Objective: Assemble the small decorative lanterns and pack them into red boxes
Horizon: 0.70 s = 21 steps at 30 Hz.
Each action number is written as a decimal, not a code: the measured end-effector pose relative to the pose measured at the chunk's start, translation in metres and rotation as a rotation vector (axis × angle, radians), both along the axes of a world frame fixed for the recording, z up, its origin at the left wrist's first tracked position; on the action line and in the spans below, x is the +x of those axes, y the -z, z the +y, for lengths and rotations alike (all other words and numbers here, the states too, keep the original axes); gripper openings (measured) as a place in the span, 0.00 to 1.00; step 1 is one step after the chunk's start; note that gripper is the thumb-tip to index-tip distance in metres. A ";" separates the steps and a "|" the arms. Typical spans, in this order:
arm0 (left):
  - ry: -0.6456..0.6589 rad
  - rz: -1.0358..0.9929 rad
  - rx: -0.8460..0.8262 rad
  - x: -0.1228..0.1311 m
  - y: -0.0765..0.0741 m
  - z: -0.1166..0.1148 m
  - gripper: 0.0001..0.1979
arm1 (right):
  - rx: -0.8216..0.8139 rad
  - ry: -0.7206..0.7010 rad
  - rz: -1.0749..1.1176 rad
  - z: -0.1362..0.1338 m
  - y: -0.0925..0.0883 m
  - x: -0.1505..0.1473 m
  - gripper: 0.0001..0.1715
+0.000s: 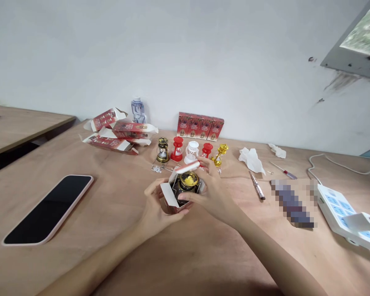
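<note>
Both the left hand (160,206) and the right hand (214,191) are seen totally bare, slim fingers (191,197) included, and nothing's worn on the wrists (139,229) either. Pretty slender forearms (265,244) are shown, uncovered right down to the bottom edge.

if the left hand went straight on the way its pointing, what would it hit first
The open lantern box, which the left hand holds. Past it, the right hand at the box's other side looks next, though depth is hard to judge.
</note>
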<state>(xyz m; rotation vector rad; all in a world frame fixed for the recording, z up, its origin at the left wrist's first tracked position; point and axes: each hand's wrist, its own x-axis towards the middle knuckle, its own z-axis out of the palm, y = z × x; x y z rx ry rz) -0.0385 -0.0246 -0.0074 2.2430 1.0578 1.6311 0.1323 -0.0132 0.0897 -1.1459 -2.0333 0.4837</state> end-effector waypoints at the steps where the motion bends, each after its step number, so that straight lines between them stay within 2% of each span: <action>1: 0.017 -0.047 -0.022 0.000 0.001 0.000 0.39 | -0.010 -0.010 -0.019 0.001 0.000 0.001 0.26; 3: 0.042 -0.182 -0.079 0.000 0.003 -0.001 0.44 | -0.043 -0.044 -0.067 0.001 -0.002 0.005 0.22; 4: 0.064 -0.185 -0.105 0.000 0.003 -0.002 0.45 | -0.063 -0.066 -0.093 0.000 -0.005 0.006 0.20; 7: 0.101 -0.091 -0.156 -0.003 -0.001 -0.004 0.45 | -0.129 -0.152 -0.141 -0.002 -0.016 0.011 0.20; 9: 0.090 -0.024 -0.116 -0.006 -0.005 -0.004 0.43 | -0.184 -0.223 -0.128 -0.004 -0.025 0.014 0.21; 12: 0.093 0.029 0.025 -0.009 -0.010 -0.002 0.42 | -0.207 -0.320 -0.016 -0.004 -0.034 0.019 0.19; 15: 0.175 0.063 0.121 -0.010 -0.012 -0.001 0.39 | -0.218 -0.392 0.128 -0.001 -0.036 0.024 0.18; 21: 0.264 0.093 0.049 -0.009 -0.023 -0.007 0.30 | -0.516 -0.675 0.416 0.014 -0.022 0.033 0.18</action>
